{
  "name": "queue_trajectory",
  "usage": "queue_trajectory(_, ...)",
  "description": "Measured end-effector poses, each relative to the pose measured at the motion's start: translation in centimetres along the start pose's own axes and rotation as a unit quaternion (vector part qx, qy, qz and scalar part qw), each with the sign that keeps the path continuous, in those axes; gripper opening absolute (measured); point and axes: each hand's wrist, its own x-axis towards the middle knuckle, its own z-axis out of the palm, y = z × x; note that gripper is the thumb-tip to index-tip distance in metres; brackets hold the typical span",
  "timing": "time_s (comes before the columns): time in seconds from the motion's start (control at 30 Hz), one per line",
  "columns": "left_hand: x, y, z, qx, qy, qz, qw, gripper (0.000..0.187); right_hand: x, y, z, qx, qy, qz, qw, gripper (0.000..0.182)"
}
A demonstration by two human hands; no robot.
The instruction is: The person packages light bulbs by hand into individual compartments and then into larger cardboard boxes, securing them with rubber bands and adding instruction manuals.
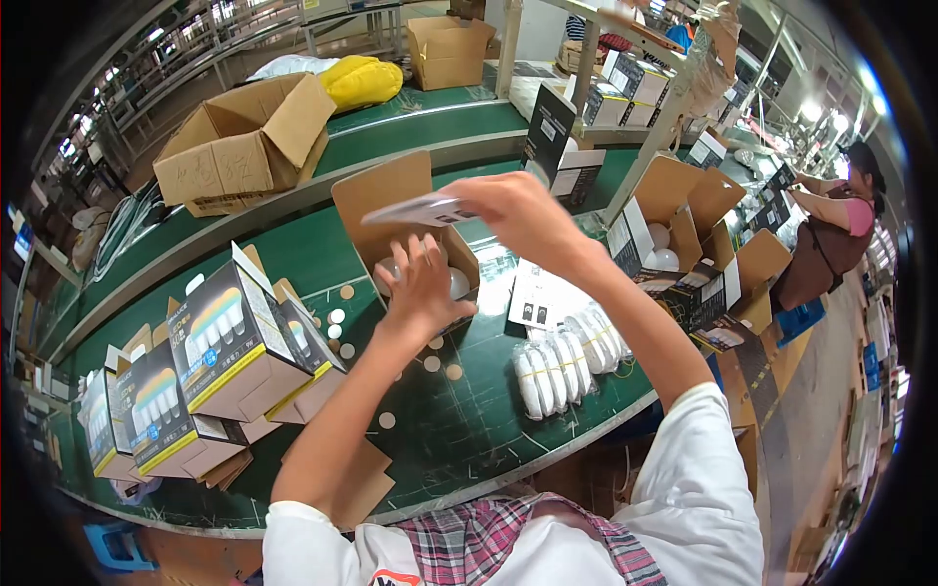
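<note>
My right hand [532, 220] pinches a white printed leaflet [415, 209], held tilted above an open cardboard box [386, 186]. Round white light bulbs [458, 283] sit inside that box. Over the bulbs, my left hand [420, 288] reaches in with fingers apart, its thumb near the box's front right edge. It partly hides the contents. To the right of the box lie more printed leaflets [532, 301] on the green table [459, 415]. Plastic-wrapped bundles of white pieces [557, 371] rest just in front of them.
Printed LED bulb boxes [227, 342] stand stacked at the left. Small round discs [387, 420] are scattered nearby. A large open carton [244, 146] and a yellow bag [362, 82] sit farther back. Open bulb boxes [660, 244] stand at the right, near another person [831, 225].
</note>
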Motion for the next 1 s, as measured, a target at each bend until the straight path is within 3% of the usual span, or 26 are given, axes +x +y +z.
queue_trajectory(0.07, 0.2, -0.1, 1.3, 0.03, -0.053, -0.029, 0.998, 0.107, 2.3, 0.4, 1.7, -0.068, -0.101, -0.006, 0.993, 0.026)
queue_trajectory(0.1, 1.1, -2.5, 4.4, 0.035, -0.006, 0.085, 0.996, 0.107, 3.2, 0.2, 2.3, -0.115, -0.147, 0.0, 0.982, 0.021)
queue_trajectory(0.13, 0.8, -2.5, 4.1, 0.017, 0.0, 0.082, 0.996, 0.107, 4.0, 0.0, 2.9, -0.161, -0.194, 0.007, 0.968, 0.017)
queue_trajectory(0.23, -0.2, -2.4, 3.5, -0.04, 0.006, 0.069, 0.997, 0.106, 5.1, 0.6, 5.3, -0.218, -0.183, -0.039, 0.958, 0.01)
queue_trajectory(0.4, -0.9, -2.5, 3.1, -0.042, -0.023, 0.059, 0.997, 0.103, 5.7, 0.1, 6.2, -0.256, -0.18, 0.013, 0.95, 0.01)
queue_trajectory(0.57, -1.1, -2.7, 3.3, -0.005, 0.01, 0.077, 0.997, 0.098, 4.0, 1.1, 10.6, -0.277, -0.231, 0.036, 0.932, 0.009)
queue_trajectory(0.67, -0.9, -3.4, 3.8, -0.055, -0.044, 0.074, 0.995, 0.096, 2.4, 1.4, 12.4, -0.267, -0.238, 0.04, 0.933, 0.01)
queue_trajectory(0.8, -1.3, -3.3, 3.8, 0.011, 0.019, 0.09, 0.996, 0.092, 2.8, -0.4, 10.1, -0.261, -0.191, 0.061, 0.944, 0.009)
queue_trajectory(0.83, -1.2, -3.4, 4.0, -0.005, 0.016, 0.087, 0.996, 0.092, 2.7, -0.6, 9.7, -0.281, -0.165, 0.025, 0.945, 0.009)
queue_trajectory(1.0, -1.2, -3.4, 3.5, -0.054, -0.046, 0.076, 0.995, 0.088, 2.3, 0.7, 12.4, -0.278, -0.205, 0.074, 0.936, 0.008)
